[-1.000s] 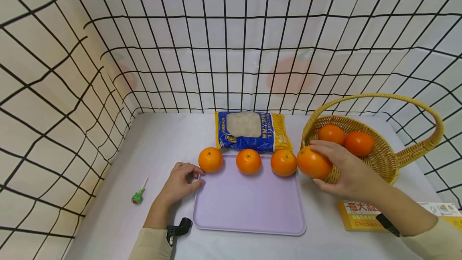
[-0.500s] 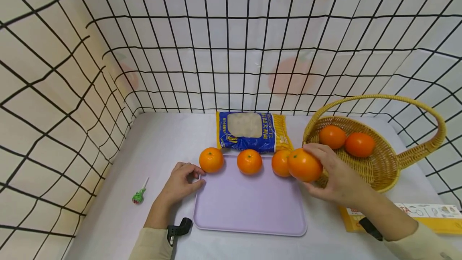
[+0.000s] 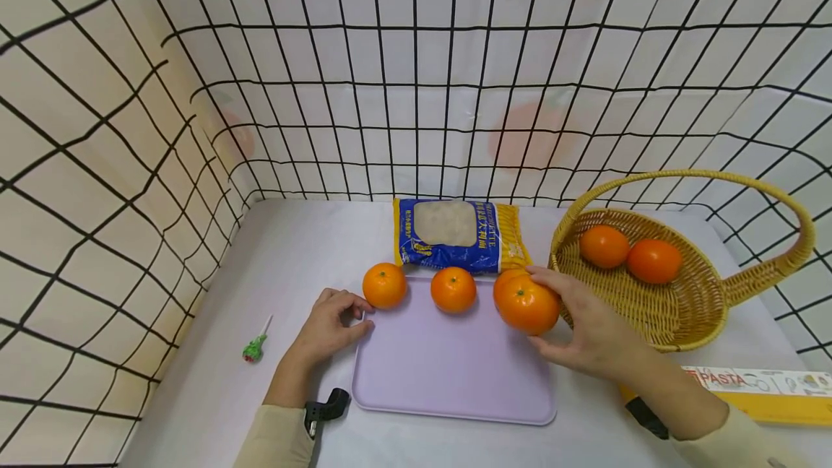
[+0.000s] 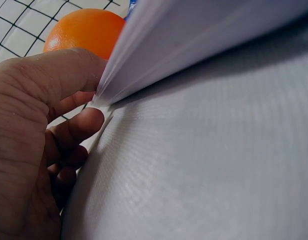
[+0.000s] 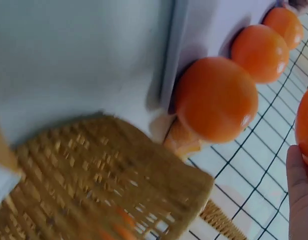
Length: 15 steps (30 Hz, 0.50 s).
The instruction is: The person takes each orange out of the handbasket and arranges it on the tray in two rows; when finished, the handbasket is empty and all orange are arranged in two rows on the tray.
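Gripping glossy, round orange fruit [image 3: 529, 305] (likely firm, slick; best cupped around sides) with right hand [image 3: 588, 331], near far right corner of flat lilac tray [image 3: 451, 367]; pinching its rim with left hand [image 3: 328, 329].

A glossy orange [image 3: 529, 307], stem showing, is held near the lilac tray [image 3: 455, 370].

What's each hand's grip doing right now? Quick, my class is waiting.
Left hand: closed, holding the tray by its edge.
Right hand: closed, holding an orange.
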Tool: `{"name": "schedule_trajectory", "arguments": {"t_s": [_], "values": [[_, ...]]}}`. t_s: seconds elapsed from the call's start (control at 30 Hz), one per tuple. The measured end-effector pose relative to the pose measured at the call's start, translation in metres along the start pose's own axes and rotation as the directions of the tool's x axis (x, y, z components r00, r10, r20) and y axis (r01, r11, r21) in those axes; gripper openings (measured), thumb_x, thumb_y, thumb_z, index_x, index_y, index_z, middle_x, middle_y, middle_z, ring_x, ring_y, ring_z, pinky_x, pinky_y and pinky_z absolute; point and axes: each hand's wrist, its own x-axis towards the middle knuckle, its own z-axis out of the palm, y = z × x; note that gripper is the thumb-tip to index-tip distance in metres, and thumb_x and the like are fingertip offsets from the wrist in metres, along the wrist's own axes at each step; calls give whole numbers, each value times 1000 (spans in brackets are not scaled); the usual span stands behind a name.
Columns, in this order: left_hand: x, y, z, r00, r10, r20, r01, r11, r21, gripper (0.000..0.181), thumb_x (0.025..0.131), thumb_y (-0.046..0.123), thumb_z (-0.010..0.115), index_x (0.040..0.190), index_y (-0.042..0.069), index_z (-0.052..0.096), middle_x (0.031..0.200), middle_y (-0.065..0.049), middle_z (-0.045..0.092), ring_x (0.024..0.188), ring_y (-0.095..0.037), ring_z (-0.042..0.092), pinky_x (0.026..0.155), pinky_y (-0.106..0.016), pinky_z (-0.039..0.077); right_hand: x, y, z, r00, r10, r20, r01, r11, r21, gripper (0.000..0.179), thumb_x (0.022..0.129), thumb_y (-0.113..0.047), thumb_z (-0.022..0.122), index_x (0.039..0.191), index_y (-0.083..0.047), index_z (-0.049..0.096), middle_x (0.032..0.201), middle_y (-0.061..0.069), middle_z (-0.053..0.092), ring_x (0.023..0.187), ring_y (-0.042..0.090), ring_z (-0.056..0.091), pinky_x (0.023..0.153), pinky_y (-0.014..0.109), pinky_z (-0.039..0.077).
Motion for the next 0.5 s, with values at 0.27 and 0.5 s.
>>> {"name": "schedule_trajectory", "arguments": {"t_s": [0.27,0.5], "values": [[0,0,0,1000,21,-4,-21,1000,5,18,82,20,83,95,26,72,84,10,60,100,-15,45,88,-36,37,1,-5,13,999,-34,-39,37,997,64,106,56,-7,94,147,-5,40,143,13,48,125,25,54,109,4,27],[0,0,-1,1000,20,-1,-20,1000,0,18,82,20,83,95,25,72,84,10,60,101,-16,45,89,-36,38,0,-11,25,998,-6,-55,11,997,83,102,55,-13,98,144,-10,47,138,9,49,120,21,55,108,4,29]]}}
